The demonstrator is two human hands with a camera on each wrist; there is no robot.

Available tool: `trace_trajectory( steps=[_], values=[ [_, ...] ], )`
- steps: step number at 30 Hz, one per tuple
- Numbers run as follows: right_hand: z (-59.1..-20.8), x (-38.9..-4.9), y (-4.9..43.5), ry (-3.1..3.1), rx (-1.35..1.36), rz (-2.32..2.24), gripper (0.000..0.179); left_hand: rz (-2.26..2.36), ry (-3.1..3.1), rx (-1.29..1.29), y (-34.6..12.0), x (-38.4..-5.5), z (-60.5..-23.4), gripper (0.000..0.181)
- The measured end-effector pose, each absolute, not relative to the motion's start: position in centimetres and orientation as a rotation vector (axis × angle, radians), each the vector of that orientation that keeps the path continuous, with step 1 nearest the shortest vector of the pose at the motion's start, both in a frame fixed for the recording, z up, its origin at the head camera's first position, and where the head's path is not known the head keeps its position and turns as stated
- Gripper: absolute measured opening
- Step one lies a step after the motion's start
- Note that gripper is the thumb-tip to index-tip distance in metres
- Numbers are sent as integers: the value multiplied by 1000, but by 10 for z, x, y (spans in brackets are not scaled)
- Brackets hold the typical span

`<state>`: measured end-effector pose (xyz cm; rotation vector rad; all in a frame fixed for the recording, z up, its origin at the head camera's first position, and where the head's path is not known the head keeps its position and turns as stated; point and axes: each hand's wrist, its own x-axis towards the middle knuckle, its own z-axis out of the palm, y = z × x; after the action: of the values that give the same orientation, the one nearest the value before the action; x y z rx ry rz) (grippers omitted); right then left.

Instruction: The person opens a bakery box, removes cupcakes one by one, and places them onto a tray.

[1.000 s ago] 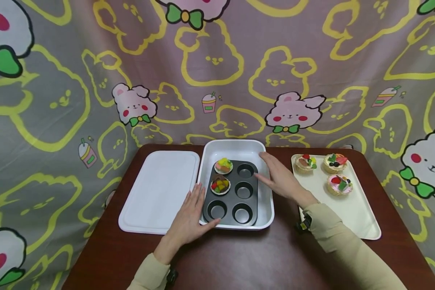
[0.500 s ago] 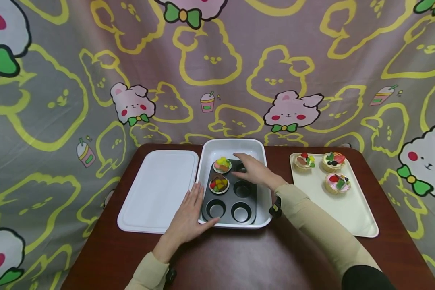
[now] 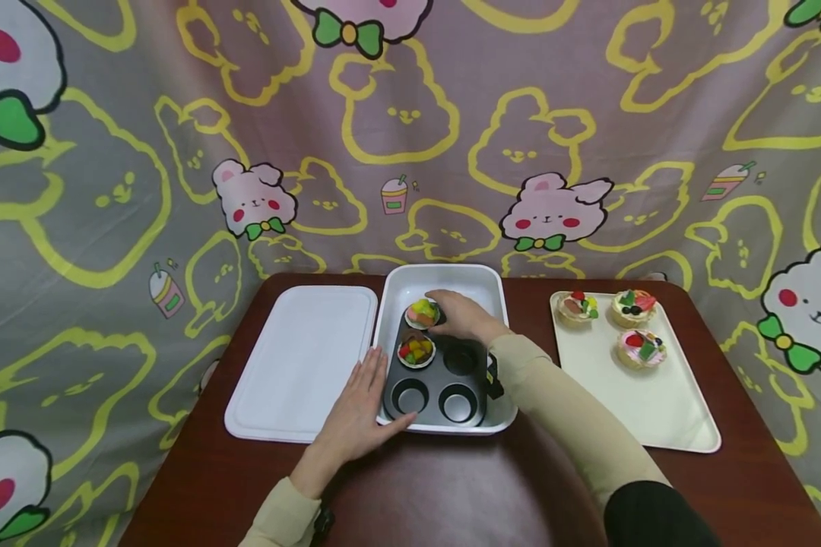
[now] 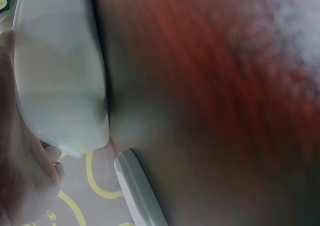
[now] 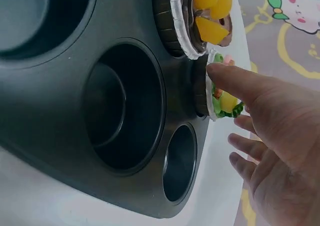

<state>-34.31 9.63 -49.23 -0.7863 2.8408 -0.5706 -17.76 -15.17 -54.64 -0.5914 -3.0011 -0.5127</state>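
Nearest me is the reddish-brown table (image 3: pixel 472 494), its top glossy, with my pale sleeves (image 3: pixel 280 516) over it. My left hand (image 3: pixel 357 414) rests on the near left corner of the white tub (image 3: pixel 512 395), fingers straight, thumb spread away. A yellow mark on the black strap (image 3: pixel 494 380) at my right wrist is too small to read. Inside the tub lies a dark muffin pan (image 3: pixel 434 403); the chocolate cake (image 3: pixel 416 350) sits in its middle left cup, the fruit cake (image 3: pixel 420 312) in the far left one. My right hand (image 3: pixel 464 315) is at that far one, thumb and fingers spread about it; I cannot tell whether they touch. A white board (image 3: pixel 304 357) lies left, a cream tray (image 3: pixel 657 410) with three tarts (image 3: pixel 641 349) right. Behind hangs a grey-pink curtain (image 3: pixel 410 91) printed with rabbits and drinks.
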Motion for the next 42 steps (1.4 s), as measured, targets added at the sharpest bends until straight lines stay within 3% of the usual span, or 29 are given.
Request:
trace_trajectory(
  steps=[25, 42],
  values=[
    [-508, -350, 78, 2739, -541, -845, 82, -535, -3024, -588, -152, -176, -549, 120],
    [-516, -354, 75, 2796, -468, -1134, 70, -561, -2975, -611, -153, -177, -548, 117]
  ],
)
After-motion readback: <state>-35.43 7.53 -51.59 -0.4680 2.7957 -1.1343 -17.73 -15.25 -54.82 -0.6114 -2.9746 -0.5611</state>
